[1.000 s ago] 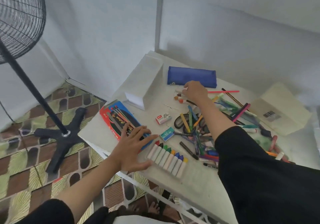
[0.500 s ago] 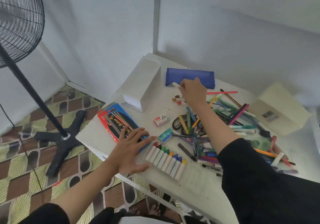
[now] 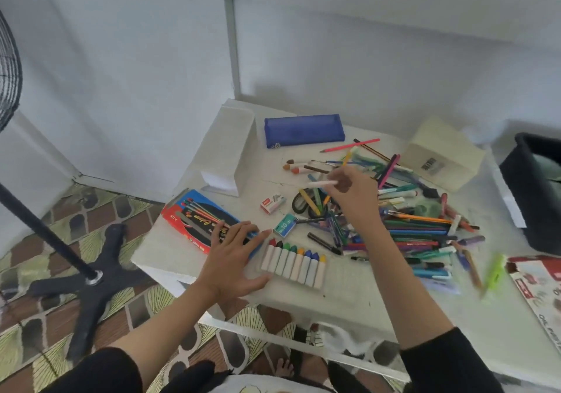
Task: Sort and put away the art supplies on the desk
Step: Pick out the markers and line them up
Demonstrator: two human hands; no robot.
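Above the pile [image 3: 419, 228] on the worktop [image 3: 349, 289], the right grip [image 3: 349, 192] pinches what looks like a pale crayon [image 3: 321, 183] while the left grip [image 3: 233, 256] rests flat, released, on the pencil box [image 3: 194, 222]; crayon sorting seems in hand, and next calls for carrying it to the front-edge crayon row [image 3: 294, 262].

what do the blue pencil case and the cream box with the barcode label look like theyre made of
Blue pencil case: probably soft synthetic fabric, matte and faintly see-through like mesh, with rounded, slack edges and what seems a zip pull at one end. Cream box: likely cardboard, matte, with crisp folded edges and a stuck-on barcode label.
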